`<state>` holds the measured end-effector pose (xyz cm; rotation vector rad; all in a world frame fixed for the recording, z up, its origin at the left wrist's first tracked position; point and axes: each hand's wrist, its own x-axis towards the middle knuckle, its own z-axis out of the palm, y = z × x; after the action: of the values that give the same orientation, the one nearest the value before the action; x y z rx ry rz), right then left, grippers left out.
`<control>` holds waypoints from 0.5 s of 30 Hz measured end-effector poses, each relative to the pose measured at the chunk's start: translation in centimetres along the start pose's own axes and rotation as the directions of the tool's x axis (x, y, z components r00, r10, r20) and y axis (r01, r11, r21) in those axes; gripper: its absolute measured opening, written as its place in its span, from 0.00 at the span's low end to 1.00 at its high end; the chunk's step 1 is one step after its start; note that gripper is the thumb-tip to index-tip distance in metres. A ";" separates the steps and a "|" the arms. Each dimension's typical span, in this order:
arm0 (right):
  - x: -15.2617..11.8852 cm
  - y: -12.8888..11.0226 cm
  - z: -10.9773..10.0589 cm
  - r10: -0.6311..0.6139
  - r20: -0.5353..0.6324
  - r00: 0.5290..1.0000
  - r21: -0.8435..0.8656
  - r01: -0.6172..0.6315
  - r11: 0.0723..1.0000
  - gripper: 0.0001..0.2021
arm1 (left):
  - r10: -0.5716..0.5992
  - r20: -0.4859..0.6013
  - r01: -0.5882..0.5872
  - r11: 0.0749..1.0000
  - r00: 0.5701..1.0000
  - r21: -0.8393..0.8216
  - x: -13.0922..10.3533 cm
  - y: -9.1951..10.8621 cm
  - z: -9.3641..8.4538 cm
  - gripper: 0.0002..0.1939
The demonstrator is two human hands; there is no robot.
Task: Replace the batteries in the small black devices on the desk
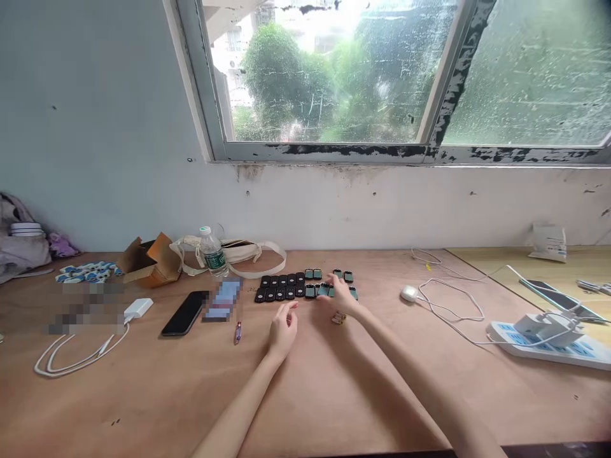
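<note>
My left hand (283, 331) rests on the tabletop with loosely bent fingers, nothing visible in them. It lies just in front of two rows of small black oval cases (279, 293). To the right, my right hand (342, 294) reaches over small green circuit boards (310, 291) in black frames, also laid in two rows. Its fingers are spread and near the boards; whether a fingertip touches one is unclear, and the hand covers part of the rows. A little pile of small metallic, gold-coloured parts (339, 317) lies under my right wrist.
A black phone (185, 313), a small screwdriver-like tool (237, 333), a water bottle (212, 254), an open cardboard box (150, 262) and a pale strapped bag (258, 257) are on the left. On the right are a white charger (409, 293), loose cables and a power strip (548, 346).
</note>
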<state>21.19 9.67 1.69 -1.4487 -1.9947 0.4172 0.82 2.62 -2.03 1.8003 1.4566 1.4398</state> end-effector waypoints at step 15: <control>9.6 5.1 -0.9 0.163 0.272 0.948 -0.220 -0.104 0.970 0.37 | -0.004 0.051 0.004 1.000 0.999 -0.014 0.1 0.2 0.7 0.17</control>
<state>23.63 20.31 2.30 -1.7421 -2.2277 0.5217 1.53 2.80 -2.08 1.8112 1.4203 1.3887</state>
